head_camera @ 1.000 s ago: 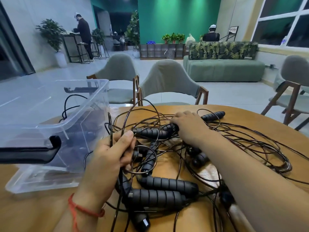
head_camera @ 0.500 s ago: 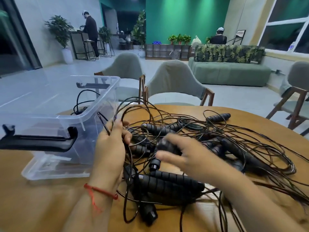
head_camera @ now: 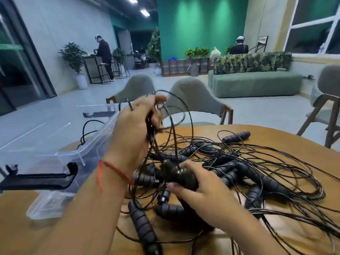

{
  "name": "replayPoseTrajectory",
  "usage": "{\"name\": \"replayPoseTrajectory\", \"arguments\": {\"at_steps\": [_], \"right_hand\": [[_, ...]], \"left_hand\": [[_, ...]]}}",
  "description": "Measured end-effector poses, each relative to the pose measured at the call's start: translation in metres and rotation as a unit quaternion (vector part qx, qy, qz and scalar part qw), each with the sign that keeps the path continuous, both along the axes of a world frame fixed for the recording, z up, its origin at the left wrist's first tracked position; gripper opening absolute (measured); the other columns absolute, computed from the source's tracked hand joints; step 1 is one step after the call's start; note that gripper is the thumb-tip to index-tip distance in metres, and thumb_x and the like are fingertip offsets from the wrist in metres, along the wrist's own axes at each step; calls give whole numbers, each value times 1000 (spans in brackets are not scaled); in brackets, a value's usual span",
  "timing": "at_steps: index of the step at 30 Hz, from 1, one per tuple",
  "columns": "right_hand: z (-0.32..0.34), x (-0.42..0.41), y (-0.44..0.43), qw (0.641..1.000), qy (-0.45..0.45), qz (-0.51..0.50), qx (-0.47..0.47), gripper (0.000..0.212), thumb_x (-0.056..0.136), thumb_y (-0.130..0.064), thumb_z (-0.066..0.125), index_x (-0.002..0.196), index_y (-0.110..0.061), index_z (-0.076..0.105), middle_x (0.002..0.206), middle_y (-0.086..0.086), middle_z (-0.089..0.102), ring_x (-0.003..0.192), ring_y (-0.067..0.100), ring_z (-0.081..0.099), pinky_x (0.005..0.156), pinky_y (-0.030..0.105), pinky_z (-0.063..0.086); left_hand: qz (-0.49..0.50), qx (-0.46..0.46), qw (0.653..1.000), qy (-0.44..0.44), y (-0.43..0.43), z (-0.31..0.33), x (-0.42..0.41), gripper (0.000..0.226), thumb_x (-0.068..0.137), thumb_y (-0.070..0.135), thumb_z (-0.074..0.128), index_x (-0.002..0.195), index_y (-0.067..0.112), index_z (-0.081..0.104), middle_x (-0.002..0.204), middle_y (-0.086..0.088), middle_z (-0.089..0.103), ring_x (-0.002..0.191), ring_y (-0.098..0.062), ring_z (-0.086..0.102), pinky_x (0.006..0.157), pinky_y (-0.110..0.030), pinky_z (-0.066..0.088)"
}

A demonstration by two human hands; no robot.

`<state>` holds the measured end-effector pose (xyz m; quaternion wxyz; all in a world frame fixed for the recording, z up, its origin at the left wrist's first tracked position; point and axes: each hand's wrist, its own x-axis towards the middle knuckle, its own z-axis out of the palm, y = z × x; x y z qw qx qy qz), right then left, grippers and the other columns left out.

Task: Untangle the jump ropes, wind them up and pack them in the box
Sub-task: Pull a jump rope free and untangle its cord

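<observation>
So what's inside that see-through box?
A black cord loops up inside the box. Lower down is too blurred to tell, and the left hand covers one corner.

Your left hand [head_camera: 135, 124] is held up above the right, its back toward you, with fingers and thumb curled around a bunch of cords [head_camera: 151, 138]. Its forearm slants up from the lower left. Your right hand [head_camera: 200, 192] sits low, palm down, gripping a black handle [head_camera: 184, 178], and its forearm reaches in from the lower right.
</observation>
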<state>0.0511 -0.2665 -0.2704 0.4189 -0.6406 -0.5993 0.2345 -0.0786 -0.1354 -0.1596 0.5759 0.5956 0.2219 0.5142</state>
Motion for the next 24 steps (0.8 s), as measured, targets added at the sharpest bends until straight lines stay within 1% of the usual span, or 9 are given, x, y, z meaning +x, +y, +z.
{"name": "replayPoseTrajectory", "arguments": {"at_steps": [2, 3, 5, 6, 10, 15, 20, 22, 24], "right_hand": [[7, 10, 8, 983, 172, -59, 36, 22, 94, -56, 74, 105, -39, 67, 95, -12, 76, 91, 10, 73, 92, 47, 59], [9, 17, 14, 971, 215, -96, 51, 19, 94, -56, 74, 105, -41, 68, 97, -10, 77, 94, 13, 75, 96, 52, 58], [8, 26, 20, 954, 263, -130, 57, 15, 94, -55, 74, 104, -45, 70, 99, -7, 79, 96, 19, 76, 98, 57, 57], [6, 31, 22, 948, 287, -130, 50, 15, 94, -54, 75, 105, -45, 71, 101, -6, 79, 98, 23, 76, 98, 59, 57], [-2, 38, 22, 921, 370, -120, 4, 17, 95, -45, 77, 106, -32, 76, 102, 4, 80, 101, 36, 76, 100, 65, 56], [1, 34, 17, 912, 396, -107, -10, 23, 97, -40, 76, 114, -25, 74, 102, 8, 81, 102, 39, 76, 96, 59, 61], [11, 19, 12, 926, 366, -88, 14, 19, 95, -44, 76, 110, -34, 74, 103, 2, 80, 101, 31, 76, 92, 53, 63], [15, 11, 9, 935, 348, -70, 12, 16, 94, -43, 78, 109, -39, 74, 102, -3, 80, 98, 24, 77, 87, 46, 65], [18, 4, 5, 937, 346, -43, -11, 16, 92, -43, 80, 107, -41, 74, 102, -1, 80, 96, 25, 77, 86, 48, 65]], "left_hand": [[-50, -72, 996, 7, 38, 34, 35, 58, 109, 55, 44, 145, 11, 56, 84, -5, 68, 69, -19, 64, 66, -37, 55], [-55, -130, 988, 60, 56, 44, 49, 81, 101, 74, 41, 157, 15, 42, 105, -10, 71, 82, -29, 70, 76, -47, 58], [-57, -201, 956, 208, 81, 45, 63, 114, 80, 99, 32, 166, 26, 20, 145, -24, 55, 121, -53, 60, 96, -71, 49], [-58, -207, 941, 261, 84, 42, 66, 119, 75, 103, 27, 167, 29, 15, 154, -30, 46, 133, -59, 50, 101, -76, 42], [-20, -179, 936, 302, 78, 28, 65, 96, 95, 86, 21, 166, 20, 18, 131, -30, 65, 118, -48, 65, 97, -68, 53], [5, -151, 915, 375, 75, 13, 48, 68, 110, 58, 24, 142, 5, 51, 114, -20, 74, 108, -38, 70, 97, -62, 56], [-213, -147, 821, 508, 53, -9, 39, 88, 99, 80, 35, 131, 4, 64, 112, -12, 79, 111, -30, 73, 107, -52, 53], [-264, -180, 840, 438, 39, -19, 52, 77, 99, 73, 47, 129, 4, 65, 108, -9, 78, 103, -25, 73, 106, -48, 54], [-228, -196, 884, 357, 33, -17, 70, 55, 105, 53, 53, 127, 3, 64, 101, -11, 78, 97, -26, 72, 104, -47, 55]]}}
